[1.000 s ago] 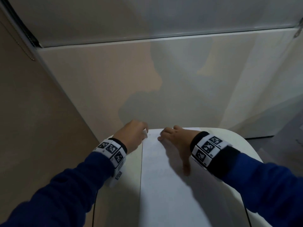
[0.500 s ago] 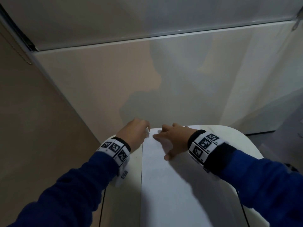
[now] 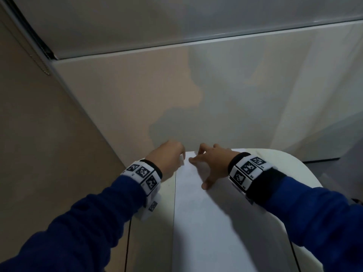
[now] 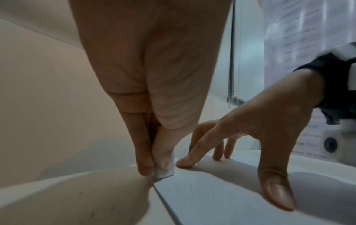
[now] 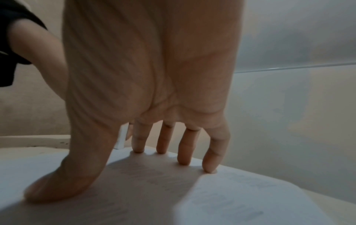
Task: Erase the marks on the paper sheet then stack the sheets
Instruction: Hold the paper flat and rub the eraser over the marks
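Note:
A white paper sheet (image 3: 206, 222) with faint printed lines lies along the white table (image 3: 284, 169). My left hand (image 3: 181, 157) pinches a small white eraser (image 3: 181, 161) between thumb and fingers, its lower end on the sheet's far left corner (image 4: 192, 182). In the left wrist view the eraser (image 4: 166, 171) shows below the fingertips. My right hand (image 3: 202, 170) is spread on the far end of the sheet, with fingertips (image 5: 209, 169) and thumb pressing the paper (image 5: 240, 197). The eraser (image 5: 122, 140) shows behind the thumb.
A beige wall (image 3: 235, 95) rises just behind the table's far edge, with another wall (image 3: 39, 134) close on the left. The table's rounded right edge (image 3: 306, 173) drops to a dark floor. A thin dark cable (image 3: 127, 242) hangs at the table's left side.
My right thumb has drawn in from a long stretch towards me to a shorter spread. My left hand with the eraser has stayed at the sheet's corner.

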The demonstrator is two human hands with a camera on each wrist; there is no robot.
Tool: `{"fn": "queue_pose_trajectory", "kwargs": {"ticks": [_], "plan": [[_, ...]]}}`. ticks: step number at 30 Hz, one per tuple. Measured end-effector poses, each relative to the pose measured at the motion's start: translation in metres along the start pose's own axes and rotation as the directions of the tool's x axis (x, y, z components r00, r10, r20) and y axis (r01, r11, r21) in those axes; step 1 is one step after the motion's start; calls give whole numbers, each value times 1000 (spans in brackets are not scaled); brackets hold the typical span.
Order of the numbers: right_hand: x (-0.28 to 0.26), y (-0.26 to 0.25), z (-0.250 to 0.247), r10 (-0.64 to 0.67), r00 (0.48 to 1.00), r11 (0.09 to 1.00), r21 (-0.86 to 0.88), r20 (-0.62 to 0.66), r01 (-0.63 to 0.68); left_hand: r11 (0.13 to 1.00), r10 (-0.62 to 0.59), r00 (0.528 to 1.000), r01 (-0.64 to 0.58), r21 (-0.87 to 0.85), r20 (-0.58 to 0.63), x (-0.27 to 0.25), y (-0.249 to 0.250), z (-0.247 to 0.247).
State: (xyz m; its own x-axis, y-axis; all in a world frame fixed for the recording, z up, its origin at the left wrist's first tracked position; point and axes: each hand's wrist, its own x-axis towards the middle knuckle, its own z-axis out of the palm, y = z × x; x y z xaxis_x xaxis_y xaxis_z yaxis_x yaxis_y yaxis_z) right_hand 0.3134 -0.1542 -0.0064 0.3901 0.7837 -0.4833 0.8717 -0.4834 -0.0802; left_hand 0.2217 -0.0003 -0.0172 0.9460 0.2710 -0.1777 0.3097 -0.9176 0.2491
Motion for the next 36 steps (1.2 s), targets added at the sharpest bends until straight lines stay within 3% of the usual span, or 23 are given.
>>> {"fn": "queue_pose_trajectory", "kwargs": {"ticks": [7,14,20,32,36], "plan": [[0,2,1,-14,1000,1000,-25,13,14,1000,7,998,-6,-12,58,2,-1,-10],[1,-1,1,-26,1000,999,-41,11,26,998,-25,997,21,-50,-67,9,-3,-21],[0,-1,0,-11,1000,1000,-28,14,11,999,-3,999,2,-32,-48,-1,-1,2],[-2,-5,0,20,1000,1000,-2,18,-20,997,73,997,-73,-4,-37,-14,-6,0],[-3,-5,0,26,1000,999,23,12,-27,997,37,995,-43,-67,-89,-3,-8,-7]]}}
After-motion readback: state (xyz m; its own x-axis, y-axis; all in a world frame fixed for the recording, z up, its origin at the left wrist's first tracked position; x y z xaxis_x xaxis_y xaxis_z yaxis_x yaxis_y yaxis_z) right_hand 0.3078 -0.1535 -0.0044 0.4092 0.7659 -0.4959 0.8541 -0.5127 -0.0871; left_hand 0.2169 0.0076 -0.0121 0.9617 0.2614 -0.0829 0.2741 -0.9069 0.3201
